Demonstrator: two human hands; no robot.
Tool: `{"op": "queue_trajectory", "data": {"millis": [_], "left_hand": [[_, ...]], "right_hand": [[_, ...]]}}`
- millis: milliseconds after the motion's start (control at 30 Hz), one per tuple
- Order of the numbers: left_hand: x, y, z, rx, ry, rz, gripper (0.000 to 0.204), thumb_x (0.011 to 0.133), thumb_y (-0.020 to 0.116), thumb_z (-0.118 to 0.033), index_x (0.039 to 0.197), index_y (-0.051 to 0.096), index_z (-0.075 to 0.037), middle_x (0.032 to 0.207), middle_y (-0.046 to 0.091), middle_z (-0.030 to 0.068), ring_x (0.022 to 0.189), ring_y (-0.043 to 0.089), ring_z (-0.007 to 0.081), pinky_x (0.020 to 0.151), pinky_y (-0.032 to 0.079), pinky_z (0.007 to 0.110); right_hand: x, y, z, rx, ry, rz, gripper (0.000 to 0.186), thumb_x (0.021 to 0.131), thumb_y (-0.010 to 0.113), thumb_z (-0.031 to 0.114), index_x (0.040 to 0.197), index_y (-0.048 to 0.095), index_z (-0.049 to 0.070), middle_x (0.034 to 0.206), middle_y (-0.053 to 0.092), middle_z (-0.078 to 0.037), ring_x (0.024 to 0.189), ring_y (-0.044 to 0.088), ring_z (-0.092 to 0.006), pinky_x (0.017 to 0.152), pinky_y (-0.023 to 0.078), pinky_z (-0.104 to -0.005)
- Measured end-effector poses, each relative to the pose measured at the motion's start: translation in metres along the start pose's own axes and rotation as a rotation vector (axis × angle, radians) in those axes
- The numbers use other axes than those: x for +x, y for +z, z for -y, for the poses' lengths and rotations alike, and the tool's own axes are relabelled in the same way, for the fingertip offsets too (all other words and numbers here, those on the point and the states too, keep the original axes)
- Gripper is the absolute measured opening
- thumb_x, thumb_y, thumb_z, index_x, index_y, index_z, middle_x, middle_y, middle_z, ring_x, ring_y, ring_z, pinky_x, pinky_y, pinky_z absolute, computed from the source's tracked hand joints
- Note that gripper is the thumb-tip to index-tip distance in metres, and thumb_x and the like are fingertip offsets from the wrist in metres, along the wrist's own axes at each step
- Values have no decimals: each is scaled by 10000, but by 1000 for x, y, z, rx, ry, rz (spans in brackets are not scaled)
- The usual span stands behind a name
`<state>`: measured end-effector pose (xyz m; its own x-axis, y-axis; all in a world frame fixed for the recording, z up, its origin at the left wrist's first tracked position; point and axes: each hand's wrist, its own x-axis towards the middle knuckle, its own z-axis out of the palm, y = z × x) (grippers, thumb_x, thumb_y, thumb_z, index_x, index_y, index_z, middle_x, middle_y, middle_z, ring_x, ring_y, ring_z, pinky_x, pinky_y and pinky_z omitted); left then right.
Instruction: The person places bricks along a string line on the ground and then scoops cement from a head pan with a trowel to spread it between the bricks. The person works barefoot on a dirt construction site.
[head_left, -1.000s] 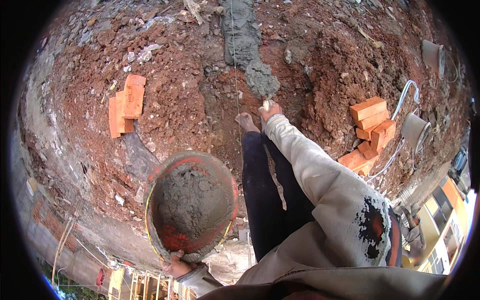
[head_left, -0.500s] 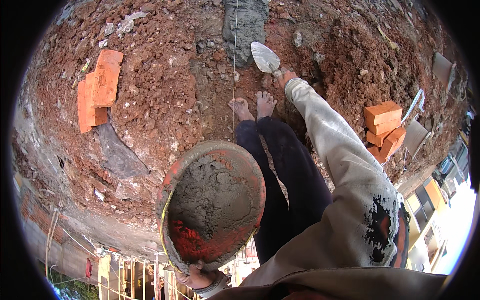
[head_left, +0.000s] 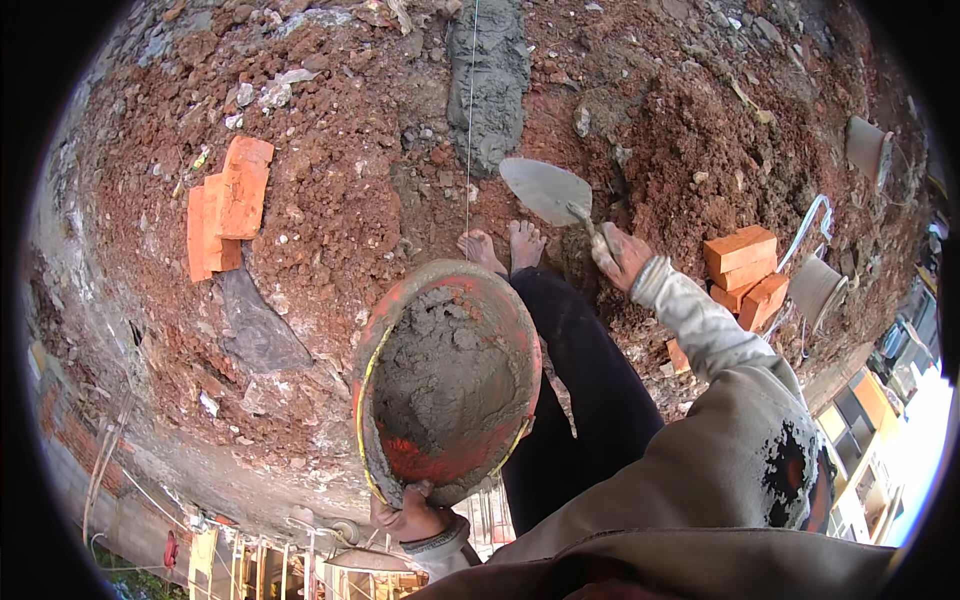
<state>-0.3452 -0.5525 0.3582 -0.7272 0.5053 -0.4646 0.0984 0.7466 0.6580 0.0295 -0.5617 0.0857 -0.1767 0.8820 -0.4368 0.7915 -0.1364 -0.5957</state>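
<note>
My right hand [head_left: 622, 257] is closed round the handle of a trowel [head_left: 546, 190], its grey blade raised over the ground just in front of my bare feet. With my left hand [head_left: 412, 515] I grip the near rim of a round red basin [head_left: 533, 345], thumb over the edge. Wet grey mortar [head_left: 440, 365] fills much of the basin, with the red bottom showing at the near side. Ahead of my feet lies a strip of grey mortar [head_left: 488, 85]. A thin taut string [head_left: 470, 120] runs along it toward me.
Orange bricks [head_left: 242, 190] are stacked at the left, beside a dark flat scrap [head_left: 257, 325]. More bricks [head_left: 740, 262] lie at the right near a pale spool-like object [head_left: 815, 288]. Loose reddish soil [head_left: 330, 190] and stones surround my feet.
The trowel and my right hand have come back closer to me, away from the mortar strip. The basin has shifted a little right and tips slightly, still in my left hand.
</note>
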Motion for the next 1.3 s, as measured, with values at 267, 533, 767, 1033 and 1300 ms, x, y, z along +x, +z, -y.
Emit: {"op": "queue_trajectory", "data": {"millis": [267,533,767,1033,1300], "left_hand": [[-44,-15,-81,287,475,314,68,601,554,26,658,558,-11,556,525,41,506,482,116,506,406,298],[-126,-63,-210,110,755,464,60,627,537,48,678,556,21,585,501,-9,554,454,65,503,376,252],[-172,-98,-265,14,835,561,270,591,523,69,844,620,56,719,598,21,632,535,84,574,441,235],[-197,-164,-283,193,1024,436,178,543,547,55,716,563,17,622,520,-23,557,456,77,510,381,244],[-178,-204,-262,-152,856,270,235,551,544,44,763,642,21,634,570,-14,524,473,68,488,395,228]], "right_hand": [[-13,-120,184,-283,-212,347,542,745,610,208,1221,410,43,904,602,-198,731,633,-372,608,516,-452],[-73,-167,212,-71,-249,-148,329,754,601,264,977,517,36,657,596,-131,603,613,-328,524,481,-447],[-170,-205,307,1040,33,607,134,823,563,180,861,537,54,653,531,-31,456,519,-140,387,457,-305],[-196,-231,357,677,-635,448,180,782,581,171,874,549,20,654,567,-77,488,560,-180,472,475,-341],[-193,-343,411,-372,-652,-103,395,740,638,192,1038,435,29,854,610,-154,659,631,-349,538,505,-428]]}}
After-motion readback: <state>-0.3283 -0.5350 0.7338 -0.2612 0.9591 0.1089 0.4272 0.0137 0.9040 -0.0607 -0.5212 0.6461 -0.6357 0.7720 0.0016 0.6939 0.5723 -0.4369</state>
